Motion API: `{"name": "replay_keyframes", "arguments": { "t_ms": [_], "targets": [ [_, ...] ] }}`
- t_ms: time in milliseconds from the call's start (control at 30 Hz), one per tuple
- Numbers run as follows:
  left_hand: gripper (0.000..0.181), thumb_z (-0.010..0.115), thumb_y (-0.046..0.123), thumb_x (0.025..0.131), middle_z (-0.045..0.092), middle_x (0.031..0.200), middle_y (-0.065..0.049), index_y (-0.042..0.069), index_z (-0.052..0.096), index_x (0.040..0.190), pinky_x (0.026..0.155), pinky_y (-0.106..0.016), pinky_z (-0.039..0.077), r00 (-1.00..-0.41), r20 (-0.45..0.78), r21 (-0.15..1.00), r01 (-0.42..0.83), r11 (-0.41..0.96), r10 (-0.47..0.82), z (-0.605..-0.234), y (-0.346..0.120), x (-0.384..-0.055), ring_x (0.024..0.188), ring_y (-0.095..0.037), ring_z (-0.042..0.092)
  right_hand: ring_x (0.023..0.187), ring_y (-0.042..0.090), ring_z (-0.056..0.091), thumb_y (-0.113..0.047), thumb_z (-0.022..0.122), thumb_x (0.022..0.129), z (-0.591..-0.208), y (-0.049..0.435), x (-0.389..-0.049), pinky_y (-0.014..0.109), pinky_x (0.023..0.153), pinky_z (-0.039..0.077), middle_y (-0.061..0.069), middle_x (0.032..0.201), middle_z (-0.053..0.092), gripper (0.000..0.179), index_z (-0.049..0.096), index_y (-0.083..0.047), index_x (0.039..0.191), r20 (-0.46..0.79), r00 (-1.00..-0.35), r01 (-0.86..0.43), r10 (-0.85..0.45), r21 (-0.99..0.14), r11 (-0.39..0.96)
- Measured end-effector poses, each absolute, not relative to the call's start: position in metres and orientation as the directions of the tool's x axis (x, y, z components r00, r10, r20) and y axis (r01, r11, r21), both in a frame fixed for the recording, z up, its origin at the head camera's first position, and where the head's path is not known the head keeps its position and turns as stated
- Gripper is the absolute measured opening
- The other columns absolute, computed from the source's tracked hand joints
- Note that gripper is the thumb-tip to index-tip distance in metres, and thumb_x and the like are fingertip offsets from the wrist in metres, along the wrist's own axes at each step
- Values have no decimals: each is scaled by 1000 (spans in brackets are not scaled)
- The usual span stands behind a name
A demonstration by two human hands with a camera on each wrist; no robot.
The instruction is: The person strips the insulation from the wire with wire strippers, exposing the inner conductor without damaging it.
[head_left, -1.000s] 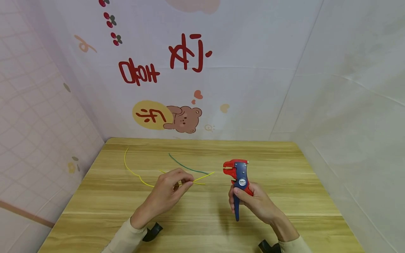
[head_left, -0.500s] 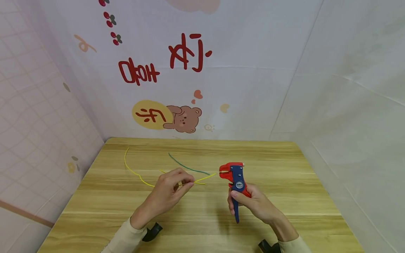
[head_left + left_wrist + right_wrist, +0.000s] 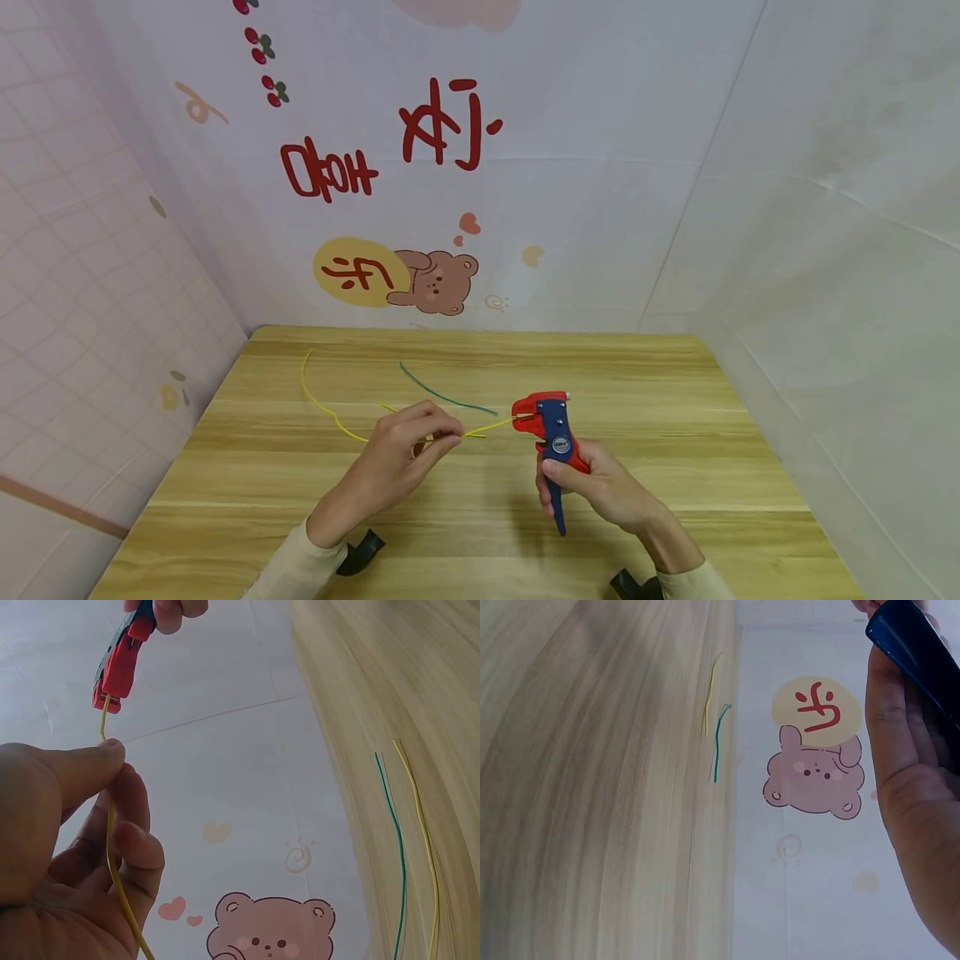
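1. The wire stripper point(image 3: 555, 425), red and blue, is the landmark here; its red jaws face left, with a narrow gap between them, and its blue handle points down toward the person.
2. The right hand point(image 3: 592, 479) grasps the wire stripper low on its body, fingers wrapped round the handle, thumb lying across the blue part.
3. The left hand point(image 3: 416, 440), to the left of the wire stripper, pinches the long yellow wire point(image 3: 491, 427) between thumb and forefinger; the wire's near end reaches into the gap of the stripper's jaws; its other end curves away far to the left.
4. A second yellow wire point(image 3: 422, 817) lies left of the wire stripper, partly hidden by the left hand in the head view; a green wire point(image 3: 442, 396) lies left of the stripper too, farther from the person.
5. Both lie on the wooden table point(image 3: 660, 417); beyond the wire stripper hangs a white cloth point(image 3: 600, 208) printed with a bear point(image 3: 446, 283).
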State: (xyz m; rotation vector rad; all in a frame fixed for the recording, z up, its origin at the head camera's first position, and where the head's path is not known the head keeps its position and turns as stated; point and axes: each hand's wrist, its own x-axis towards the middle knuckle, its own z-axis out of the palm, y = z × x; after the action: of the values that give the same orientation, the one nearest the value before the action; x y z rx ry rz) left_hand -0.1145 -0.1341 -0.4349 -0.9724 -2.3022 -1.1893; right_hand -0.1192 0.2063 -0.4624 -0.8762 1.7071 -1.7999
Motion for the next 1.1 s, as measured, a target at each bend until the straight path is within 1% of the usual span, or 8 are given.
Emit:
{"name": "replay_keyframes", "arguments": {
  "t_ms": [167, 267, 400, 567, 600, 800, 933, 1100],
  "targets": [
    [19, 84, 0, 99, 78, 100, 6, 18, 83, 106, 62, -21, 55, -682, 606, 559, 731, 391, 410, -435, -133, -114, 82, -2, 64, 84, 23, 75, -4, 41, 122, -463, 205, -119, 36, 85, 67, 40, 95, 59, 26, 59, 14, 120, 106, -656, -62, -747, -994, -87],
    [19, 84, 0, 99, 78, 100, 6, 18, 84, 106, 65, -16, 54, -680, 608, 558, 733, 388, 409, -435, -133, -113, 84, -3, 66, 85, 23, 75, -4, 41, 122, -463, 203, -118, 35, 84, 67, 39, 95, 59, 26, 59, 14, 120, 100, -652, -57, -751, -995, -83],
    [21, 84, -1, 98, 78, 100, 6, 18, 84, 107, 66, -13, 52, -673, 613, 553, 740, 383, 413, -436, -133, -114, 84, -4, 68, 84, 23, 74, -5, 42, 122, -463, 202, -117, 34, 83, 66, 39, 96, 59, 26, 58, 14, 121, 93, -652, -52, -752, -996, -78],
    [22, 85, -3, 96, 79, 100, 6, 17, 85, 107, 68, -12, 53, -661, 624, 546, 750, 372, 416, -437, -133, -115, 86, -5, 71, 83, 24, 74, -5, 41, 122, -464, 202, -116, 35, 81, 67, 41, 95, 59, 23, 58, 12, 122, 102, -652, -57, -751, -995, -86],
    [23, 85, -3, 96, 79, 100, 6, 17, 85, 107, 69, -12, 53, -660, 626, 545, 752, 372, 416, -437, -133, -115, 86, -5, 71, 83, 24, 75, -4, 41, 121, -464, 201, -116, 36, 81, 67, 41, 95, 59, 24, 57, 14, 122, 105, -652, -60, -751, -994, -87],
    [21, 85, -1, 97, 78, 99, 6, 17, 85, 107, 68, -12, 53, -665, 617, 547, 747, 378, 422, -436, -133, -115, 85, -4, 69, 84, 25, 75, -5, 42, 122, -465, 200, -116, 36, 82, 67, 41, 95, 59, 24, 57, 15, 123, 101, -648, -58, -755, -995, -83],
    [20, 85, -1, 97, 78, 99, 6, 17, 85, 106, 67, -12, 51, -665, 614, 546, 747, 380, 424, -436, -133, -115, 84, -4, 68, 85, 27, 75, -6, 41, 122, -465, 200, -117, 36, 83, 68, 41, 97, 59, 23, 57, 11, 125, 93, -644, -48, -760, -996, -81],
    [17, 84, 1, 98, 79, 99, 5, 15, 85, 106, 72, -12, 53, -661, 614, 541, 751, 379, 431, -435, -132, -116, 86, -5, 70, 84, 28, 75, -6, 42, 122, -466, 198, -116, 36, 83, 67, 39, 97, 60, 23, 59, 10, 123, 95, -647, -69, -756, -995, -66]
  ]
}}
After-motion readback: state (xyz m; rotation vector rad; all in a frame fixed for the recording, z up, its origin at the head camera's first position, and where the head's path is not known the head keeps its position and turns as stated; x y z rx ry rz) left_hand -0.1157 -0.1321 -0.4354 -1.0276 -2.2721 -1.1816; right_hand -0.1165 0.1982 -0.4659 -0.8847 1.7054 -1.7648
